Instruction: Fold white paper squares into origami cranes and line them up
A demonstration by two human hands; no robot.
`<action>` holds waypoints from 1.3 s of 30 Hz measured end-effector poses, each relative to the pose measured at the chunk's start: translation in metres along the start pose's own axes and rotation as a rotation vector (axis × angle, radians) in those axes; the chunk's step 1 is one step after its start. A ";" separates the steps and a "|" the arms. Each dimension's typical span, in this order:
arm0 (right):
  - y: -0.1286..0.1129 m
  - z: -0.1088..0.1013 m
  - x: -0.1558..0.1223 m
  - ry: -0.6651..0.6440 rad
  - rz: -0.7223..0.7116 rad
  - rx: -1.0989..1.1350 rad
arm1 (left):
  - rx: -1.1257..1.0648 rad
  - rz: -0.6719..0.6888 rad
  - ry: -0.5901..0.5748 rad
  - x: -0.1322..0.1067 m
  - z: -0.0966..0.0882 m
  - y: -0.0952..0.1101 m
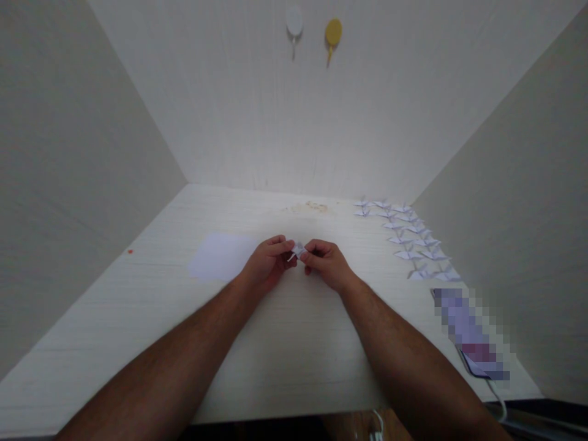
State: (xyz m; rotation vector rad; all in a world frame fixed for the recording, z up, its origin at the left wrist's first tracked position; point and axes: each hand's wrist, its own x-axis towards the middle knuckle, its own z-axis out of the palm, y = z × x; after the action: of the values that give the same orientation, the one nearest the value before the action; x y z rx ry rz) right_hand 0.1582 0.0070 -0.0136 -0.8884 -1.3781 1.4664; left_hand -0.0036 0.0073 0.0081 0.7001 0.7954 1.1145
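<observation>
A small folded piece of white paper (298,250) is pinched between both hands above the middle of the pale wooden desk (138,318). My left hand (269,263) grips its left side with fingers curled closed. From the right, my right hand (325,262) pinches the paper with thumb and fingertips. Most of the paper is hidden by the fingers.
A flat white sheet (220,256) lies just left of my hands. Several folded paper cranes (408,236) stand in rows at the right rear. A blurred phone with a cable (473,334) lies near the right front edge. Two round hooks (313,30) hang on the back wall.
</observation>
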 end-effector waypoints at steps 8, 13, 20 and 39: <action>0.002 0.000 0.002 0.049 -0.023 -0.047 | 0.087 0.103 0.062 0.002 0.002 -0.004; -0.002 0.008 0.001 0.336 -0.240 -0.290 | 0.582 0.409 0.260 0.001 0.002 -0.005; -0.001 0.012 -0.001 0.324 -0.482 -0.453 | 0.834 0.507 0.284 -0.002 0.002 -0.008; 0.000 0.013 -0.002 0.354 -0.427 -0.395 | 0.699 0.485 0.361 -0.004 0.008 -0.012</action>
State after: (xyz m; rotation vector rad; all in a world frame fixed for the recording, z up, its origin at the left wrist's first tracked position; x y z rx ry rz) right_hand 0.1464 0.0008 -0.0122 -0.9660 -1.4918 0.6881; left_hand 0.0083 -0.0009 0.0036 1.3487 1.4023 1.4282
